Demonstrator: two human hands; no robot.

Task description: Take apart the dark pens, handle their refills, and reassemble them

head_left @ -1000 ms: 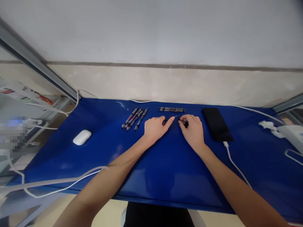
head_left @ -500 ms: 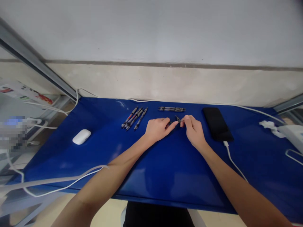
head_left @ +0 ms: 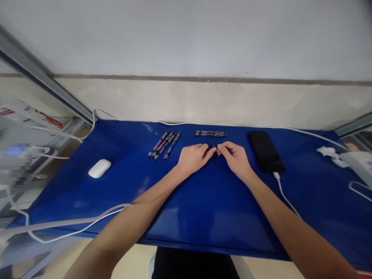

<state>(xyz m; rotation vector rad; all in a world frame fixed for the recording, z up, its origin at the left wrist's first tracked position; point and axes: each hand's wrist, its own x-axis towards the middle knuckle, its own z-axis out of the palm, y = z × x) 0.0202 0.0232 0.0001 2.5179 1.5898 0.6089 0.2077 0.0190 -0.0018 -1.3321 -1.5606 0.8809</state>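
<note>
My left hand (head_left: 194,158) rests on the blue table, its thumb and fingers closed on a dark pen part, mostly hidden. Close to its right, my right hand (head_left: 235,158) pinches a small dark piece at the thumb tip of the left. Between the fingertips a short dark pen part (head_left: 213,145) shows; its exact shape is too small to tell. Just behind the hands, two pens (head_left: 210,133) lie side by side. Several grey and dark pens (head_left: 164,145) lie slanted to the left of my left hand.
A black phone (head_left: 266,151) with a white cable (head_left: 286,197) lies right of my hands. A white earphone case (head_left: 99,168) sits at the left. A white cable crosses my left forearm. Crumpled white tissue (head_left: 333,156) lies far right.
My right hand has drawn slightly left and down, closer to my left thumb. The thin piece between the hands has changed its angle.
</note>
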